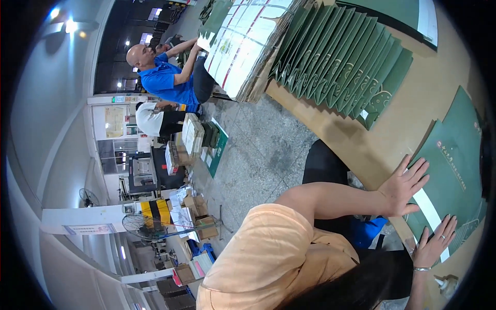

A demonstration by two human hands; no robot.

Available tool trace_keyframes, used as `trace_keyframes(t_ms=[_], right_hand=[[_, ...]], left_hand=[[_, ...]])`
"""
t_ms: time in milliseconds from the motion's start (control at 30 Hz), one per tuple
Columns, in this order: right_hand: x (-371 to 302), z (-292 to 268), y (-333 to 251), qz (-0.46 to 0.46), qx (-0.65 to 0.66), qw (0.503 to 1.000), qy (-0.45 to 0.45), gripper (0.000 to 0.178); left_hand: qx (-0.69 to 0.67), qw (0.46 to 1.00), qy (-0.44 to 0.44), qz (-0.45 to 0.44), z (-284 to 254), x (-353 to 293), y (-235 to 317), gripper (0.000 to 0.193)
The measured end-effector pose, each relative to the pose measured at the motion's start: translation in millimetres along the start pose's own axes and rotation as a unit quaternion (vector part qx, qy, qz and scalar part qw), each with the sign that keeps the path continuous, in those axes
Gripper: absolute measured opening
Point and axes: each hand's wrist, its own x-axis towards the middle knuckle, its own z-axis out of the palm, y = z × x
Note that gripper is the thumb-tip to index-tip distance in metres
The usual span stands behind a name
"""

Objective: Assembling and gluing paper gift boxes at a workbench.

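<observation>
Spreading open, flat and empty, the left hand [397, 192] and the right hand [435, 245] touch a green folder [454, 165] along its white strip [428, 207] on the tabletop [431, 82]; farther out stand fanned green folders [341, 62] beside a strapped bundle [248, 44].

Right: upper hand [400, 192] hides part of white strip [430, 211] from me. Upper right: green sheet [395, 9] cut off by top edge.
</observation>
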Motion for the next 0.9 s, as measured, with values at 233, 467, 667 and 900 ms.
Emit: trace_keyframes(t_ms=[233, 467, 667, 900], right_hand=[[4.8, -9.6, -3.4, -0.011, 0.0, 1.0, 0.029, 0.066], [0.9, 0.8, 0.5, 0.001, 0.015, 1.0, 0.003, 0.065], [3.9, -0.9, 0.6, -0.01, 0.029, 0.999, 0.012, 0.064], [1.5, -7.6, -1.5, -0.001, 0.024, 1.0, 0.02, 0.065]], left_hand=[[-0.018, 0.999, 0.042, 0.018, -5.1, 0.8, -0.6, 0.083], [0.003, 1.0, 0.007, 0.012, 0.0, -2.1, -4.7, 0.081], [-0.018, 1.0, -0.002, 0.012, -1.9, 1.1, -5.6, 0.08], [-0.025, 1.0, 0.002, 0.007, -4.2, 2.2, 1.6, 0.081]])
